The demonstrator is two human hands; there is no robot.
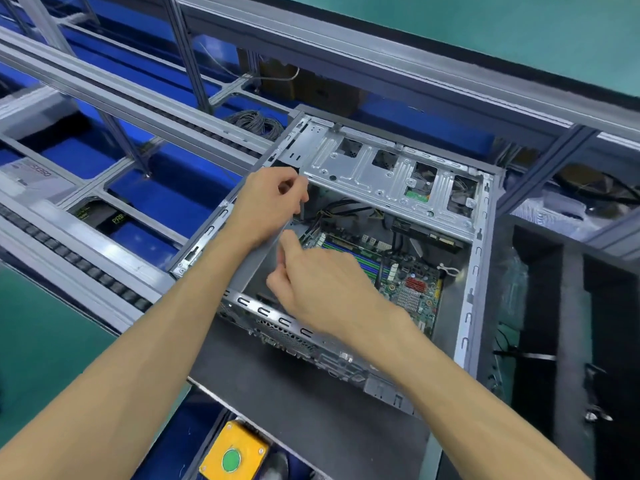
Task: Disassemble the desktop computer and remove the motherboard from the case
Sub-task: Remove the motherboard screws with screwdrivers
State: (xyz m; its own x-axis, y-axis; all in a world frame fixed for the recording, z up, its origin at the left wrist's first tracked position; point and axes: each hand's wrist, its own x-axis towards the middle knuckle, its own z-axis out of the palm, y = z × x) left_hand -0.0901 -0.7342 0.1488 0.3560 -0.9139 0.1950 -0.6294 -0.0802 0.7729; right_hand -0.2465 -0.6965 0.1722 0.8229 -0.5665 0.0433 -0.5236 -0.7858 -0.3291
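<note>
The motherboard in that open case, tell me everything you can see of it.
The motherboard lies flat on the floor of the open metal case, still installed. It is a green circuit board with long green and blue slots, a small silver finned heatsink, a red component and white connectors. Dark cables run over its far edge beneath the drive cage. The right hand hovers above it and hides its near left part; whether the hand touches it cannot be told.

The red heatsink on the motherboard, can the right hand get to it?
Probably yes. The red heatsink lies uncovered in the open case, just beside the right hand; only a thin black cable runs nearby, not over it.
</note>
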